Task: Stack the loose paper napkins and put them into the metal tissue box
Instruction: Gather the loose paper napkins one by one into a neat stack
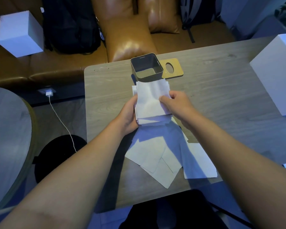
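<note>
Napkins (151,100) before open tissue box (146,67), lid (171,68) behind.

The open mouth of the metal tissue box (146,67) stands clear at 12 o'clock on the wooden table (213,90), its wooden lid (171,68) lying flat just beside it at 1 o'clock. Loose napkins (157,156) cover the near edge at 6 o'clock. A white box (274,76) blocks 3 o'clock; bare tabletop lies open at 9 o'clock.

head cam, looks down, close
</note>
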